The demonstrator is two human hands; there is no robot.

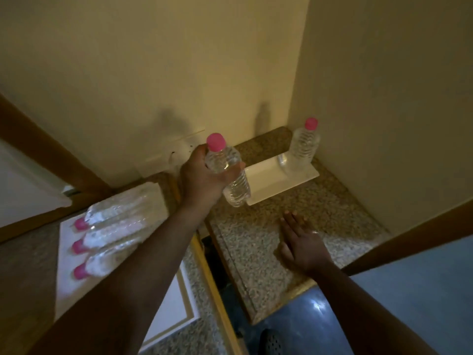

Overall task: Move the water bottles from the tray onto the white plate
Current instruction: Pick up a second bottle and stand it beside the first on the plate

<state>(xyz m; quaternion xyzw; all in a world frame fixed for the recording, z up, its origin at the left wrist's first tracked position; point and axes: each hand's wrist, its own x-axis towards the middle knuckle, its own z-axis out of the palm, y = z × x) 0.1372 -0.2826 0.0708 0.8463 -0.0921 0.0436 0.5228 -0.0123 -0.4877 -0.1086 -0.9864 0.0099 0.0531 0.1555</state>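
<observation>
The held bottle (231, 172) is showing clear, ribbed plastic under a pink cap (216, 141). The standing bottle (303, 146) is wearing the same pink on top, and so are the three lying bottles (112, 239) (blurred, but the caps are reading pink). The plate (266, 181) is looking plain white, as is the tray (69, 267). The counter (256, 247) is showing speckled grey-and-brown granite. The wall (153, 60) is glowing cream-yellow, and the floor (409, 278) is gleaming blue.

A speckled granite counter (256, 252) fills the corner between two cream walls (153, 60). A white wall socket plate (163, 156) sits low on the rear wall. Glossy blue floor (320, 316) lies below the counter edge. Wooden trim (46, 149) borders the left side.
</observation>
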